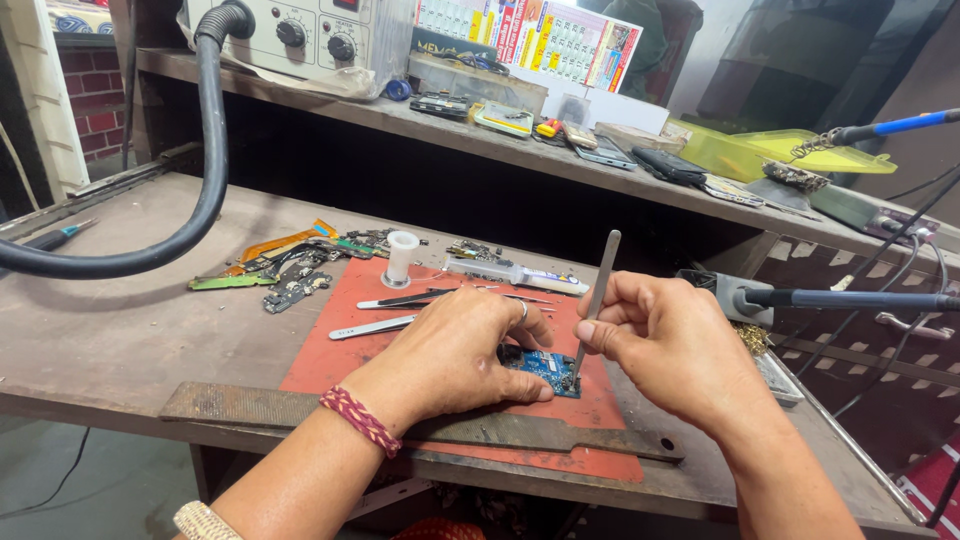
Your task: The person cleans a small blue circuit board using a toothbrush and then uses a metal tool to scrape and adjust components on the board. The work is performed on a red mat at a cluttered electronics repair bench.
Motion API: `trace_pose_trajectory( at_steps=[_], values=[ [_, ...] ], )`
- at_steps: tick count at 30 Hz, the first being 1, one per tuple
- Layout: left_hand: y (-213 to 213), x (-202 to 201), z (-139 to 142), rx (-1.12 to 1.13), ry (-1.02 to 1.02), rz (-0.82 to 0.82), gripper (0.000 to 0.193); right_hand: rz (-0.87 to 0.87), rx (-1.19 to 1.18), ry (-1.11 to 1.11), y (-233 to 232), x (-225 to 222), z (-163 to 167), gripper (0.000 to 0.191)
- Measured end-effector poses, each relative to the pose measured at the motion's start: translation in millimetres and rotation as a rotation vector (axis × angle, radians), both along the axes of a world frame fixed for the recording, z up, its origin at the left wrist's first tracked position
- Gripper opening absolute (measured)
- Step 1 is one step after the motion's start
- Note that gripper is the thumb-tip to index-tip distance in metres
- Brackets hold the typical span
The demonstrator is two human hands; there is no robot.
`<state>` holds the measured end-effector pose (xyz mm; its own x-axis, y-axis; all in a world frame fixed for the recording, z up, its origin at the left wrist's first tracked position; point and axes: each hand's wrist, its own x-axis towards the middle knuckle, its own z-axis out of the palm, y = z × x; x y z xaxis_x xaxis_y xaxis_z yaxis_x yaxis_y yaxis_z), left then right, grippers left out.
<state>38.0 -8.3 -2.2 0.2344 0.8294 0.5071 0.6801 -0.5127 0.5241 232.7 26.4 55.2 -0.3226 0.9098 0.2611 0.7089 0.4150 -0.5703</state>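
Observation:
A small blue circuit board (548, 368) lies on a red mat (340, 350) at the bench front. My left hand (462, 352) presses down on the board's left side, with a ring on one finger and a red braided band at the wrist. My right hand (672, 345) pinches a thin metal pry tool (598, 290) held nearly upright, its tip touching the board's right edge.
Tweezers (400, 300), a white tube (515, 274), a small white pot (401, 257) and loose flex parts (290, 268) lie behind the mat. A black hose (205, 170) curves at left. A flat metal file (300, 408) lies along the front. Soldering irons (830, 298) rest at right.

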Motion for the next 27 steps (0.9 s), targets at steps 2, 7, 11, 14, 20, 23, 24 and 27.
trace_pose_trajectory(
  at_steps=[2, 7, 11, 14, 20, 23, 24, 27],
  values=[
    [0.6, 0.2, 0.7, -0.007, -0.001, -0.004, 0.044, -0.002, -0.001, 0.005, 0.3, 0.1, -0.6, 0.015],
    [-0.4, 0.2, 0.5, -0.012, -0.004, -0.002, 0.041, 0.0, 0.022, 0.031, 1.4, 3.5, 0.8, 0.016],
    [-0.1, 0.6, 1.1, -0.016, 0.001, -0.003, 0.041, -0.003, 0.023, 0.028, 1.5, 4.7, 2.1, 0.016],
    [-0.8, 0.1, 1.7, -0.02, 0.002, 0.0, 0.04, -0.019, 0.017, 0.01, 1.1, 3.1, 2.5, 0.015],
    [-1.6, 0.7, 1.9, -0.017, 0.005, 0.006, 0.038, 0.001, -0.001, 0.008, 0.9, 1.4, 0.1, 0.013],
    [-1.9, 0.9, 2.0, -0.017, 0.002, 0.011, 0.038, 0.023, 0.003, 0.026, 1.0, 1.5, -1.0, 0.012],
    [-2.1, 1.1, 2.1, -0.019, -0.001, 0.012, 0.038, 0.028, 0.005, 0.03, 0.8, 1.6, -1.1, 0.013],
    [-2.2, 1.5, 2.0, -0.021, 0.001, 0.016, 0.039, 0.038, 0.016, 0.034, 1.1, 1.5, -1.1, 0.012]
  ],
)
